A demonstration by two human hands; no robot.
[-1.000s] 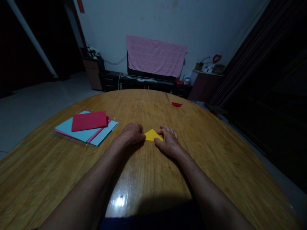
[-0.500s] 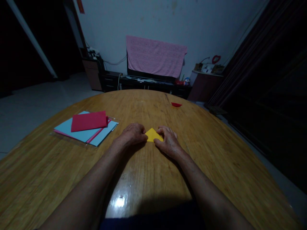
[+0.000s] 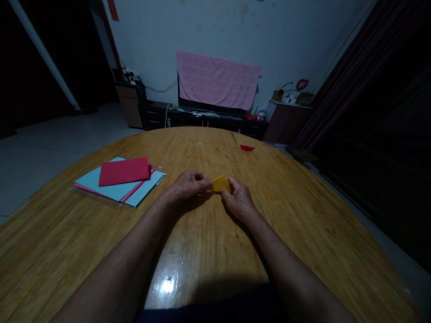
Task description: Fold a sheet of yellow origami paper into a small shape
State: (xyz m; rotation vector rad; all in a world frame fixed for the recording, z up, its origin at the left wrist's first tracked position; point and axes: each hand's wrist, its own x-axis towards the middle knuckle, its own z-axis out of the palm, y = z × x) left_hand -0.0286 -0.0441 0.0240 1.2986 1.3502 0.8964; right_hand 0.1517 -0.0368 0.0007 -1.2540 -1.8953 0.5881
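Observation:
A small piece of folded yellow paper (image 3: 220,183) is held between my two hands over the middle of the table. My left hand (image 3: 190,184) pinches its left corner between thumb and fingers. On the other side, my right hand (image 3: 238,198) grips the right edge, thumb in front and fingers behind. The paper looks tilted up from the wood, with a peak along its top. Its back and the parts under my fingertips are hidden.
On the round wooden table (image 3: 208,242), a clear packet of light blue paper (image 3: 116,190) lies to the left, with folded red paper (image 3: 124,172) on top. A small red folded paper (image 3: 247,147) sits near the far edge. Beyond stands a screen under a pink cloth (image 3: 218,80).
The yellow paper has gone from lying as a flat triangle to being lifted and tilted, a little to the right. Both hands have shifted their hold on it.

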